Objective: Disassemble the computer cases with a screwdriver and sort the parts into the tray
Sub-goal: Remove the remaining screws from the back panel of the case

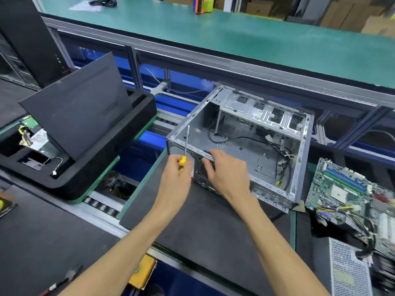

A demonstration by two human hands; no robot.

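Screwdriver (185, 146) stands upright, shaft up, in my left hand (175, 178), fingers clenched round it; right hand (222, 171) fingers pinch the computer case (245, 146) rim.

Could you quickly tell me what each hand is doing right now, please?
Left hand: grips the yellow-handled screwdriver, shaft pointing up.
Right hand: fingers curled on the near top edge of the computer case.

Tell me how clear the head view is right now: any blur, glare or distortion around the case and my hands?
Head view: the computer case and both hands are fairly sharp and evenly lit; the motherboard at the right edge is smeared; the wide lens bows the green bench; no strong glare on the screwdriver shaft.
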